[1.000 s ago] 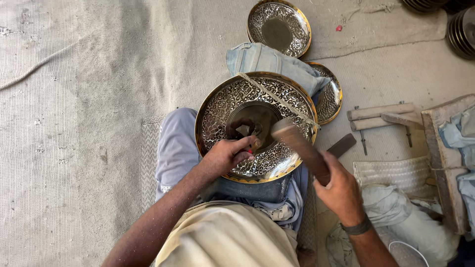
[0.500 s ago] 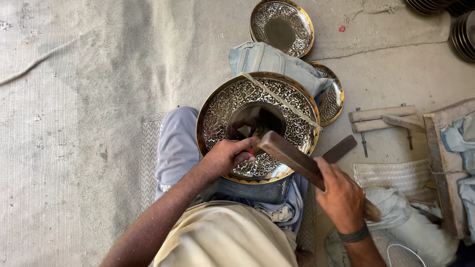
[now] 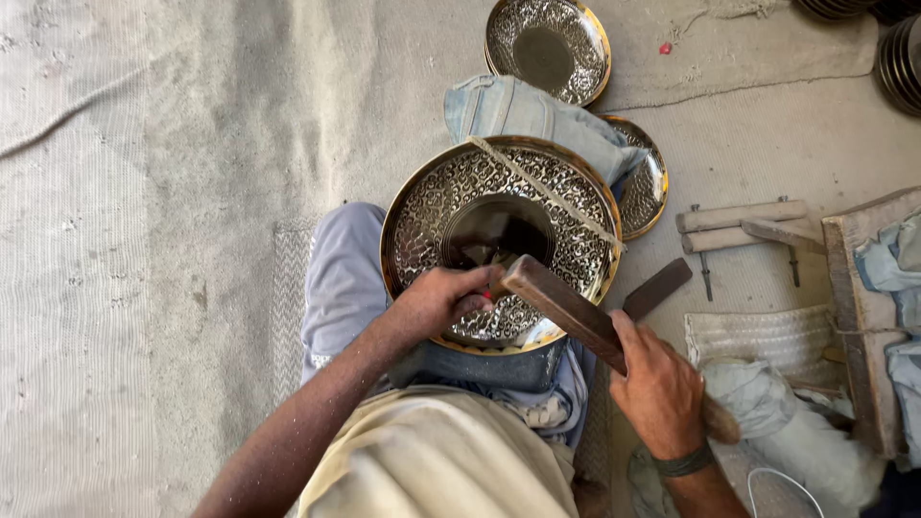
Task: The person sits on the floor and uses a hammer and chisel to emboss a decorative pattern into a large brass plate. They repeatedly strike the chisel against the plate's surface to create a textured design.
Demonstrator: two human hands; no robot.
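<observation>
A large round engraved metal plate (image 3: 576, 192) with a brass rim rests on my lap. My left hand (image 3: 443, 302) is closed on a small punch tool at the plate's near rim; only a bit of the tool shows between the fingers. My right hand (image 3: 660, 391) grips the handle of a wooden mallet (image 3: 561, 307), whose head sits right at the left hand's fingers, on top of the punch. A thin strap crosses the plate's upper right.
A second engraved plate (image 3: 547, 38) lies on the floor further away, and a third (image 3: 648, 182) is partly under a folded blue cloth (image 3: 528, 115). Wooden clamps (image 3: 739, 225), a dark flat tool (image 3: 657, 288) and cloth bundles (image 3: 787, 422) lie at the right.
The mallet has swung down from a raised position over the plate's right side until its head meets the tool in my left hand. My left hand has stayed in place.
</observation>
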